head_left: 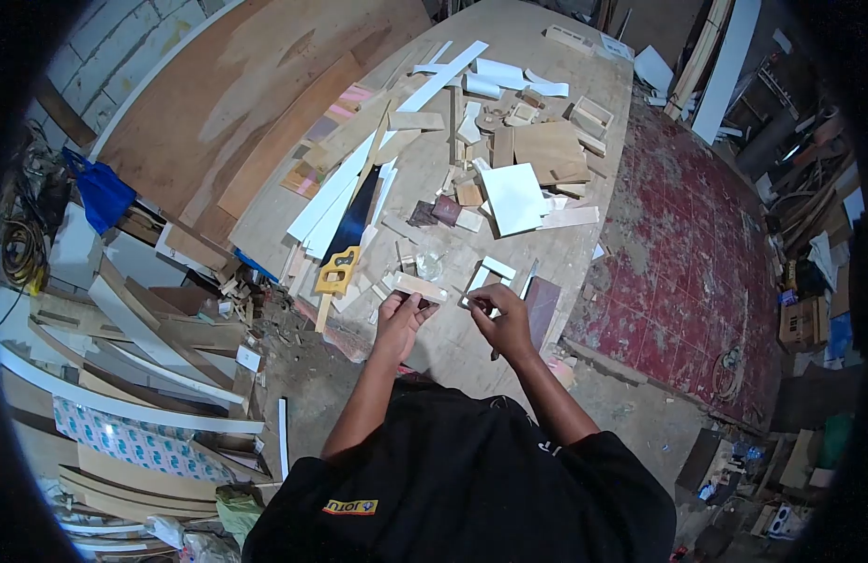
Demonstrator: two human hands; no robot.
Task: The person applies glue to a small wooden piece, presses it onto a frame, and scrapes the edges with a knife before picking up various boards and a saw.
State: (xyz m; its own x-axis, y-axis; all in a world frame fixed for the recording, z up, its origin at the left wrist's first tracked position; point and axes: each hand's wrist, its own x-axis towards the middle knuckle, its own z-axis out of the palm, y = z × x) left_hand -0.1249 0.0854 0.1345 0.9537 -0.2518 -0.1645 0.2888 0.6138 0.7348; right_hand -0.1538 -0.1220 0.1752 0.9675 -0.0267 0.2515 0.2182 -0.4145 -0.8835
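My left hand [399, 328] is closed around a small light wooden block [421, 287], held just above the table top. To its right, my right hand [501, 320] has its fingers pinched together; what sits between them is too small to make out. Just beyond those fingers is a small white-edged piece [495, 266]. A dark reddish-brown flat piece [543, 305] lies to the right of that hand. Left of my left hand rests a handsaw with a yellow handle [337, 271], its dark blade pointing away from me.
On the wooden table [434, 199] lie many offcuts, a white square panel [513, 198], a brown board [549, 150] and long white strips [445, 77]. Curved wooden pieces [124, 371] are stacked at the left. Red tiled floor [682, 244] extends along the right side.
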